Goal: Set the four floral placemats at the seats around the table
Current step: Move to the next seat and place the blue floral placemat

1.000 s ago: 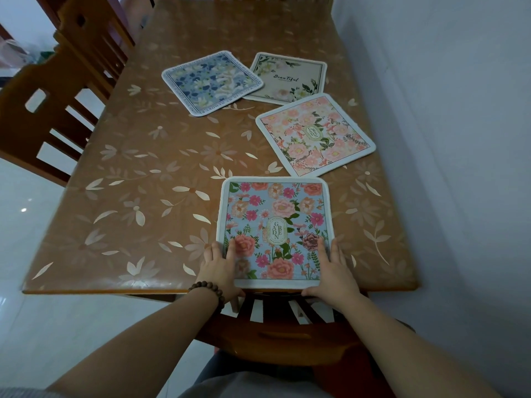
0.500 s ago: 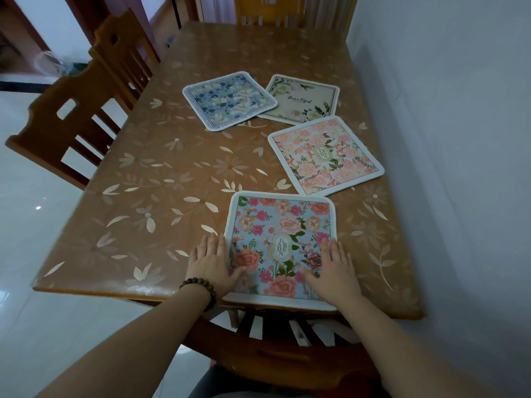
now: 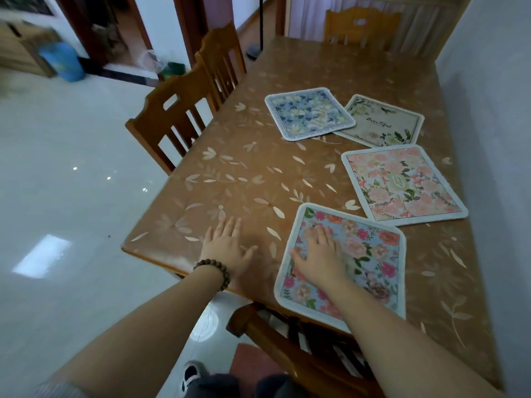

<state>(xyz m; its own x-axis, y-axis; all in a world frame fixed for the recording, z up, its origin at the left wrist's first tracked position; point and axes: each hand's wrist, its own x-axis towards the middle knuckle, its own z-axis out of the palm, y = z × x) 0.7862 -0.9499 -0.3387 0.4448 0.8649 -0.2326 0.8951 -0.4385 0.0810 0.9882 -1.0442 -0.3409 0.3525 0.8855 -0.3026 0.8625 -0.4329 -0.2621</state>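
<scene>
Nearest: a wooden chair [image 3: 290, 357] tucked under the near edge of the table [image 3: 230, 179], whose brown cover carries a pale petal pattern. Left hand [image 3: 230, 248], beaded bracelet [image 3: 214, 272] at the wrist, laid flat on bare tabletop near the near-left corner, fingers spread, holding nothing. Right hand [image 3: 320, 258], likewise flat with fingers extended, pressing on the left half of the blue rose placemat [image 3: 365, 262]; no grasp, palm contact only. This mat lies at the near seat, its near edge overhanging the table rim slightly. Beyond it, toward the wall side: pink floral placemat [image 3: 402, 182], tilted, apart from the first. Farther: cream leaf-bordered placemat [image 3: 385, 122] with script lettering, its left edge overlapped by the blue-and-white floral placemat [image 3: 309, 113]. Along the left side, two wooden chairs [image 3: 178, 116]; at the far end, one more chair [image 3: 360, 25].
</scene>
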